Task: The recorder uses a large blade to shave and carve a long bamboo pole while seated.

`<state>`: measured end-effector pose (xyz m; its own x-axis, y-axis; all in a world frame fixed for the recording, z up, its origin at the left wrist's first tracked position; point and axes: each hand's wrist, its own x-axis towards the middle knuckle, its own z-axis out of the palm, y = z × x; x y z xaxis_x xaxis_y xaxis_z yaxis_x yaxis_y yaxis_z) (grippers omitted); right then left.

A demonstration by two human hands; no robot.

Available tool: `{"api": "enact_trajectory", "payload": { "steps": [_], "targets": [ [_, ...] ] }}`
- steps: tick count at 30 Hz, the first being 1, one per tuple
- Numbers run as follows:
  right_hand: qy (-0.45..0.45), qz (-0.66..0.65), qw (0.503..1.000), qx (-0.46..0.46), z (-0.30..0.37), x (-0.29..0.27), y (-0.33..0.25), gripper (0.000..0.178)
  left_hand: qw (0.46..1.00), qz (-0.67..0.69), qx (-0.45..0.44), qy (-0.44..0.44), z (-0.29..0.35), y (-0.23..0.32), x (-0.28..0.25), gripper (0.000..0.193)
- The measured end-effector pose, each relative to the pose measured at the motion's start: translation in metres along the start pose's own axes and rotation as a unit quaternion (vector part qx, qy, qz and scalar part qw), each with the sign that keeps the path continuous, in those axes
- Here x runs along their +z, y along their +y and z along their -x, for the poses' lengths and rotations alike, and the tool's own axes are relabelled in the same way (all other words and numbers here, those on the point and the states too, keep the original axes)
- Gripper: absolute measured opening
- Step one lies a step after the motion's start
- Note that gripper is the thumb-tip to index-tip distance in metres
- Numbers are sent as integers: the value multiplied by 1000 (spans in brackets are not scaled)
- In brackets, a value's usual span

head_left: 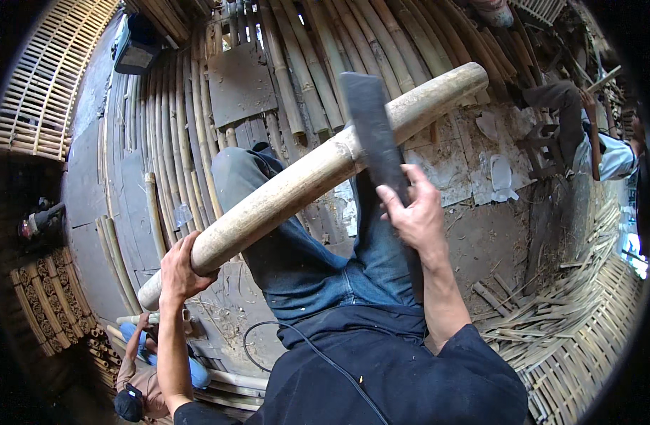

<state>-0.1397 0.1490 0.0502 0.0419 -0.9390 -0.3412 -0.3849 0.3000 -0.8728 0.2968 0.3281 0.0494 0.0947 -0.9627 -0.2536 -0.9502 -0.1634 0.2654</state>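
Observation:
A thick, pale bamboo pole (282, 195) lies slantwise over my lap, its far end up and to the right. My left hand (182, 269) is wrapped round the pole near its lower left end. In my right hand (418, 221) is a machete (370, 113) with a broad, dark, square-ended blade, blurred by motion. The blade crosses over the pole close to a joint ring; whether it touches the bamboo I cannot tell. My right fingers are closed round the grip, which is partly hidden by the hand.
Long bamboo poles (304, 67) cover the floor ahead. Split strips (552, 312) and a woven panel (587, 354) lie to the right. One person (608, 152) sits at the far right, another (144, 386) at the lower left. A thin cable (318, 347) hangs across my shirt.

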Motion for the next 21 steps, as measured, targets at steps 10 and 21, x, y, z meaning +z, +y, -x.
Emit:
{"api": "enact_trajectory", "payload": {
  "steps": [10, 21],
  "targets": [
    [75, 213, 920, -321, 16, 61, 5, 67, 999, 31, -9, -22, -13, 2, -2, 84],
    [-84, 300, 837, -449, 36, 96, 25, 58, 999, 31, 2, -35, -18, -5, 1, 90]
  ]
}}
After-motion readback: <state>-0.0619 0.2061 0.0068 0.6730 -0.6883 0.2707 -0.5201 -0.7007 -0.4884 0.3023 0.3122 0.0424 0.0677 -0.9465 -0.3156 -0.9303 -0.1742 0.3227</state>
